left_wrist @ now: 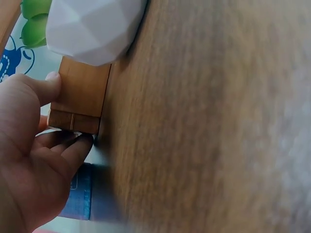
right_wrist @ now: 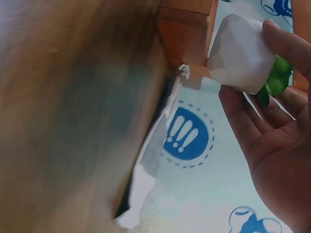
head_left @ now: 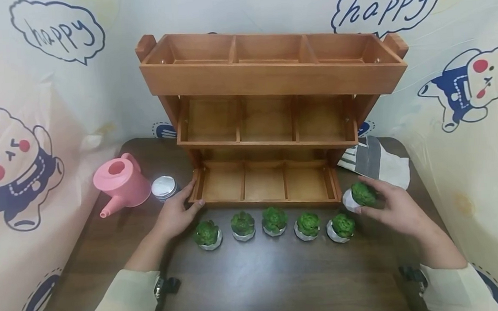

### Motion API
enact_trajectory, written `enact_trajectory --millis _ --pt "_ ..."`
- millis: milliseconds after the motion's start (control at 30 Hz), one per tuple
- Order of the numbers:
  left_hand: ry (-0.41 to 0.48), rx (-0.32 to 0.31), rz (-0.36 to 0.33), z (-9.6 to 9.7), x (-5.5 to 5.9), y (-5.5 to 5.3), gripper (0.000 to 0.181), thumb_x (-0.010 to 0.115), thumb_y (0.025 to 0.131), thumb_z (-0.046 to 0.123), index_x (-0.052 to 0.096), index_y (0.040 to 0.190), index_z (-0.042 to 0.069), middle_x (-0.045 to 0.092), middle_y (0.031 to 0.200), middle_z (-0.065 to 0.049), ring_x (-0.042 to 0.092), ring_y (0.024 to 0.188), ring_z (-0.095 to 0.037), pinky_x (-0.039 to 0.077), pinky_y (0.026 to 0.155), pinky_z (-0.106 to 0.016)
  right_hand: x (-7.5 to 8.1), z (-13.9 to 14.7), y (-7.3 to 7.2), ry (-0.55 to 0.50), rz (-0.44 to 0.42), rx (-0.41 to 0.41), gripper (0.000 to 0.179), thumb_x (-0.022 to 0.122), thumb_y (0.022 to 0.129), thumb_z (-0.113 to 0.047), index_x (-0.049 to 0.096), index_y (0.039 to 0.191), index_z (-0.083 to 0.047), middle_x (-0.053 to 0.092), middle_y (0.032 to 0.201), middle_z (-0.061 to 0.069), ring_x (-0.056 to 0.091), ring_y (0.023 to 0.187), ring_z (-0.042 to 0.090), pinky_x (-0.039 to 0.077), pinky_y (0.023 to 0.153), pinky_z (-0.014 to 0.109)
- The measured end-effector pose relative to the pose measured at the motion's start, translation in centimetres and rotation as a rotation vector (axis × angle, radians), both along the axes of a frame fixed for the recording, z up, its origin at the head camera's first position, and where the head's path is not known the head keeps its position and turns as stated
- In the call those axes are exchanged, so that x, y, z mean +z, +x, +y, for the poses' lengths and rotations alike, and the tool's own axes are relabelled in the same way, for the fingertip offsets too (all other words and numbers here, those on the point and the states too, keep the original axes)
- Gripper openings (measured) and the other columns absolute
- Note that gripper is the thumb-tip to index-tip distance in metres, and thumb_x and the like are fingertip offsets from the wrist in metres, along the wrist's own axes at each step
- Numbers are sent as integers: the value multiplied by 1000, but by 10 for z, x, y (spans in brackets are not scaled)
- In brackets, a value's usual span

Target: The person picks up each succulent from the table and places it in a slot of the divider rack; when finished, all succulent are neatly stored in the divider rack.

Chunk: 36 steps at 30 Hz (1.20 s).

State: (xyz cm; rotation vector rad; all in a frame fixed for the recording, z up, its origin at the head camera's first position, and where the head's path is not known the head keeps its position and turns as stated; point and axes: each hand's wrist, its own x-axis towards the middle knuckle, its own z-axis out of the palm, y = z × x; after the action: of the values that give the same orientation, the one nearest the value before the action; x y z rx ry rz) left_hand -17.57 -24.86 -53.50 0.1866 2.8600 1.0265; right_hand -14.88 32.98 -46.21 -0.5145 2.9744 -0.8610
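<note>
Apparently a carrying step: the right hand (head_left: 392, 207) is pinching a potted plant (head_left: 362, 195); the left hand (head_left: 175, 215) is gripping the shelf (head_left: 270, 80) low down. The next move is probably requiring level handling.

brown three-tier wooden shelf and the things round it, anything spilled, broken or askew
Nothing looks spilled or broken around the shelf. What stands out is a small green plant in a white faceted pot, tilted while the right hand holds it; the five matching potted plants stand upright.
</note>
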Motion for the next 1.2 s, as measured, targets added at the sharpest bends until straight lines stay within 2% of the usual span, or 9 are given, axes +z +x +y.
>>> enact_trajectory --millis 267,567,667,900,1033,1200 --pt "15 -3 -12 2 0 -2 79 66 100 48 29 165 23 38 163 -15 41 147 -40 36 117 -60 13 -21 -18 -17 -66 38 78 87 86 -38 53 151 -12 63 138 20 66 116 41 54 94 63" --pt "15 0 -28 2 -3 0 79 64 101 48 25 166 27 35 165 -11 40 148 -39 36 116 -60 11 -48 -40 -13 -126 103 78 85 87 -39 52 151 -11 58 145 19 60 127 40 51 101 63" --pt "19 7 -19 2 -4 1 78 65 101 48 27 166 27 36 165 -11 41 147 -39 37 116 -59 8 -57 -47 -14 -139 118 77 86 87 -36 52 151 -11 60 144 17 61 124 36 52 100 61" --pt "33 20 -17 0 -4 1 78 66 100 49 29 165 26 38 163 -13 42 146 -40 36 116 -60 0 -76 -57 -19 -135 164 76 87 85 -34 55 149 -7 65 133 11 62 101 23 57 89 47" --pt "41 21 -22 1 -3 1 78 66 100 50 30 165 25 38 163 -14 41 147 -40 35 117 -60 -1 -87 -61 -9 -124 175 75 87 85 -35 57 147 -7 66 134 11 63 103 23 56 92 48" --pt "43 27 -23 0 -2 2 79 66 99 51 31 164 24 39 163 -13 40 147 -40 34 117 -61 -4 -97 -67 -5 -135 184 73 86 86 -34 56 148 -9 64 139 12 63 115 27 52 102 53"
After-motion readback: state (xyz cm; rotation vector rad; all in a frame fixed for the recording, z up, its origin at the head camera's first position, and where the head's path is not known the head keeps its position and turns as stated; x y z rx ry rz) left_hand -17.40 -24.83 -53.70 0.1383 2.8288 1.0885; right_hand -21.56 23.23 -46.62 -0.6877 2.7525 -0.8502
